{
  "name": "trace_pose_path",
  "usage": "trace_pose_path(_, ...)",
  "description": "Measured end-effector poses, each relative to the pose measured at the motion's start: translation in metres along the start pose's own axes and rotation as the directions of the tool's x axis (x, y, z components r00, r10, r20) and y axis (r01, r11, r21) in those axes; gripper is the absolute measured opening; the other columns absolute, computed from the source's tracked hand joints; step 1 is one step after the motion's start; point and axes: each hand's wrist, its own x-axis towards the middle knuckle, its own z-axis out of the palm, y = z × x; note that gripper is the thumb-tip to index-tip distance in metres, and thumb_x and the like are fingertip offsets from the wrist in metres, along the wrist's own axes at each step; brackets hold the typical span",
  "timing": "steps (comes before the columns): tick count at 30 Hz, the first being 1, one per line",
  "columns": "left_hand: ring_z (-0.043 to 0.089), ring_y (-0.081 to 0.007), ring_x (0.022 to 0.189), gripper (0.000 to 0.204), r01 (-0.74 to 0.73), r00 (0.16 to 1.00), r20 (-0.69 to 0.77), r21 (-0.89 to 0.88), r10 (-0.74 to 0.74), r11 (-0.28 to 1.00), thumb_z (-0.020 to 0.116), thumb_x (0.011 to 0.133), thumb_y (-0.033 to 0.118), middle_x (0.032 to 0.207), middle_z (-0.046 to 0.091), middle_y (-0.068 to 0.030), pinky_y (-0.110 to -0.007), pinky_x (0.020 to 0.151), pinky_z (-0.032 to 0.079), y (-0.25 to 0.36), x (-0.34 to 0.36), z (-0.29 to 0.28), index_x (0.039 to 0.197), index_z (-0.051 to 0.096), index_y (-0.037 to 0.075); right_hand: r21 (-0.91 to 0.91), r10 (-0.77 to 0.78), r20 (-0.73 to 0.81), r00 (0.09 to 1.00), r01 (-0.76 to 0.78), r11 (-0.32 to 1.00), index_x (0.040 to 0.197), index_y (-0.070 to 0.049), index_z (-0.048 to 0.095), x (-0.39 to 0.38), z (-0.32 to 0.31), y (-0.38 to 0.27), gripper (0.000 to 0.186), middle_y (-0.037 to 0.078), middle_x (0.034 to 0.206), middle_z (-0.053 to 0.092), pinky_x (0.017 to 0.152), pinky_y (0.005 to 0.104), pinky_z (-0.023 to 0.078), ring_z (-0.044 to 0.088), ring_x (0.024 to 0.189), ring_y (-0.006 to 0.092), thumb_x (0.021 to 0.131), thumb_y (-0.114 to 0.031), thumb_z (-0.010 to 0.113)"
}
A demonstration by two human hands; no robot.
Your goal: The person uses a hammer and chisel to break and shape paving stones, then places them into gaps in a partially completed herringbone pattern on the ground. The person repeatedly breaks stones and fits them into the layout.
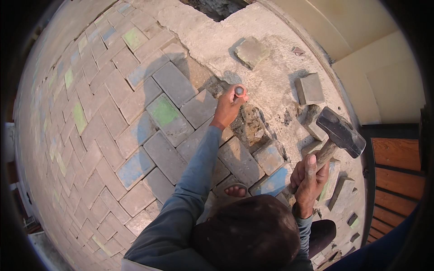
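Note:
My left hand [228, 108] is closed around an upright chisel [239, 91], of which only the round metal end shows above the fist. Its lower end is hidden beneath the hand, at the broken border between the paving blocks [175, 83] and the rough concrete strip [276, 86]. My right hand [310, 181] grips a hammer [340, 130] by its wooden handle. The dark, heavy hammer head is raised to the right, apart from the chisel. Beside the left hand lies a gap of broken, crumbly mortar [253, 124].
Loose block pieces [309, 89] lie along the concrete on the right, with another chunk [252, 52] farther ahead. A dark hole [217, 8] opens at the far edge. A beige wall [384, 86] and a wood-slatted gate [394, 167] border the right. A sandalled foot [236, 191] rests below.

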Motion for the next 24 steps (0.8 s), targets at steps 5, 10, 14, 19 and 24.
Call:
trace_pose_path(5, 0.061, -0.0161, 0.098, 0.024, -0.008, 0.997, 0.072, 0.028, 0.006, 1.000, 0.070, 0.096, 0.022, 0.103, 0.066, -0.0059, -0.035, 0.091, 0.048, -0.004, 0.003, -0.002, 0.114, 0.064, 0.007, -0.051, -0.300, 0.087, 0.950, 0.305, 0.951, 0.104, -0.003, 0.048, 0.022, 0.027, -0.036, 0.041, -0.001, 0.061, 0.044, 0.038, 0.0227, 0.028, 0.034, 0.044, 0.0037, 0.108, -0.044, 0.052)
trace_pose_path(10, 0.066, -0.0243, 0.091, 0.034, -0.033, 0.990, 0.137, 0.103, 0.019, 0.994, 0.076, 0.093, 0.029, 0.097, 0.070, -0.0138, -0.041, 0.083, 0.051, 0.000, 0.010, 0.005, 0.114, 0.066, 0.003, 0.007, -0.663, 0.180, 0.727, 0.673, 0.740, 0.089, -0.004, 0.053, 0.065, 0.052, -0.002, 0.035, 0.007, 0.072, 0.057, 0.050, 0.0316, 0.042, 0.051, 0.056, 0.0150, 0.104, -0.034, 0.062)
trace_pose_path(14, 0.068, -0.0267, 0.089, 0.038, -0.022, 0.992, 0.128, 0.253, -0.011, 0.967, 0.077, 0.092, 0.032, 0.093, 0.071, -0.0179, -0.041, 0.081, 0.050, -0.001, 0.010, 0.002, 0.114, 0.066, 0.003, -0.769, 0.070, 0.478, 0.876, 0.378, 0.516, 0.107, 0.001, 0.049, 0.100, 0.056, 0.058, 0.036, 0.029, 0.078, 0.063, 0.070, 0.0516, 0.050, 0.064, 0.084, 0.0539, 0.105, -0.033, 0.059)
trace_pose_path(19, 0.061, -0.0212, 0.086, 0.034, -0.037, 0.993, 0.116, 0.110, 0.024, 0.993, 0.072, 0.091, 0.031, 0.097, 0.069, -0.0108, -0.036, 0.084, 0.049, -0.006, 0.005, -0.003, 0.114, 0.067, 0.006, -0.586, -0.116, 0.433, 0.894, 0.377, 0.717, 0.103, 0.000, 0.051, 0.081, 0.072, -0.007, 0.041, 0.017, 0.071, 0.055, 0.062, 0.0394, 0.045, 0.053, 0.065, 0.0290, 0.107, -0.041, 0.055)
trace_pose_path(24, 0.062, -0.0213, 0.085, 0.036, -0.012, 0.991, 0.131, 0.113, -0.003, 0.994, 0.070, 0.091, 0.036, 0.094, 0.066, -0.0096, -0.037, 0.083, 0.049, -0.006, 0.005, -0.007, 0.111, 0.065, 0.007, 0.024, -0.686, 0.145, 0.713, 0.691, 0.723, 0.096, -0.007, 0.049, 0.069, 0.106, -0.066, 0.034, -0.002, 0.064, 0.042, 0.041, 0.0210, 0.025, 0.033, 0.047, 0.0049, 0.107, -0.039, 0.058)
